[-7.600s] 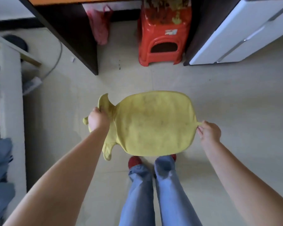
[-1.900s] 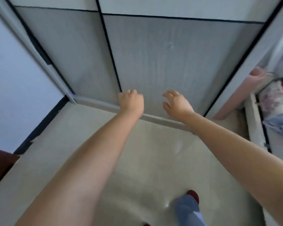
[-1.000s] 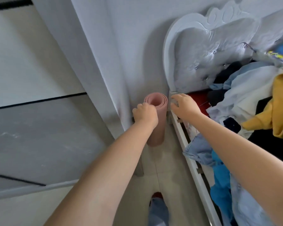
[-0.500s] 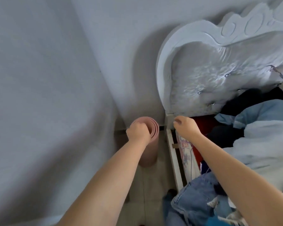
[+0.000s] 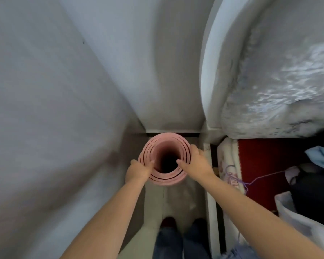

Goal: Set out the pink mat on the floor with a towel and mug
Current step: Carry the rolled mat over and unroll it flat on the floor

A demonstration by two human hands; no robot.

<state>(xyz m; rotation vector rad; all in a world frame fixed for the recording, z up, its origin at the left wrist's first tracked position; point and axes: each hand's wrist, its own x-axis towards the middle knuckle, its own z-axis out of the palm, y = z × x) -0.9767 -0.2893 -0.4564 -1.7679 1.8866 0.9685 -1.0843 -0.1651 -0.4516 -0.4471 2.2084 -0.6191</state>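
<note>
Now | both hands' fingers grip rolled pink mat [image 5: 158,179] upright | narrow floor [image 5: 176,200] gap between wall [image 5: 64,90], bed [image 5: 211,202]

mat [image 5: 165,179] body hidden, feet blurred

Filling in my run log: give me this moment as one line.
stage: fetch mat | pink mat: rolled, upright, in gap beside bed frame | left hand: gripping rim | right hand: gripping rim | towel, mug: not visible

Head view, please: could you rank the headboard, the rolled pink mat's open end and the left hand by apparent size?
1. headboard, by far the largest.
2. rolled pink mat, open end.
3. left hand, smallest, though nearness to the camera makes it unsure against the mat.
</note>
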